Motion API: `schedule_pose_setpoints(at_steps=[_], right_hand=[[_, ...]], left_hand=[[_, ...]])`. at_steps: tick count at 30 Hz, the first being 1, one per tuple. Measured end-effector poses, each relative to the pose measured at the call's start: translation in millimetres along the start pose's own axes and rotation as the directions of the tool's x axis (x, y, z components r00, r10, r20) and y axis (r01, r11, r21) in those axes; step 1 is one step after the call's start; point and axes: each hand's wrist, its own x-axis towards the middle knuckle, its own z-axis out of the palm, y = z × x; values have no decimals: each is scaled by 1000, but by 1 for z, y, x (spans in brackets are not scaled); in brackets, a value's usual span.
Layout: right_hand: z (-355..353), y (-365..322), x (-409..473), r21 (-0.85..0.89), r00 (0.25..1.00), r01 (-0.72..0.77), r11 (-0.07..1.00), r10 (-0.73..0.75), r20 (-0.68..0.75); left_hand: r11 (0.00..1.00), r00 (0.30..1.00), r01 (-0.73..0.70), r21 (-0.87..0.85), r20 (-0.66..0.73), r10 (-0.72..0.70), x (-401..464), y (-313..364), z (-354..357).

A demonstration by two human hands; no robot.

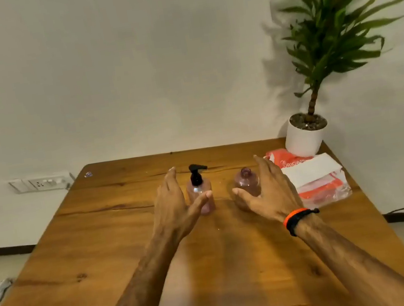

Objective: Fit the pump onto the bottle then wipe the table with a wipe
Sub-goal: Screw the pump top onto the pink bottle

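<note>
Two pink translucent bottles stand near the middle of the wooden table. The left bottle carries a black pump on its neck. The right bottle is rounder and has an open neck with no pump. My left hand is spread beside the left bottle, its thumb in front of the bottle's body and its fingers straight to the left. My right hand is spread by the right bottle, thumb in front of it, fingers behind its right side. Neither hand grips anything.
An orange-and-white pack of wipes with a white sheet on top lies at the table's right side. A potted plant in a white pot stands at the back right corner. A wall socket is at the left.
</note>
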Motion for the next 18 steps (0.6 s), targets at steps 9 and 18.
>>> schedule_pose_setpoints(at_steps=[9,18], right_hand=[[71,44,5,286,988,-74,955,108,-106],[97,63,18,374,970,-35,927,121,-209]], left_hand=[[942,985,162,-293,-3,-171,14,-44,80],[891,972,149,-430,-103,-212,22,-60,110]])
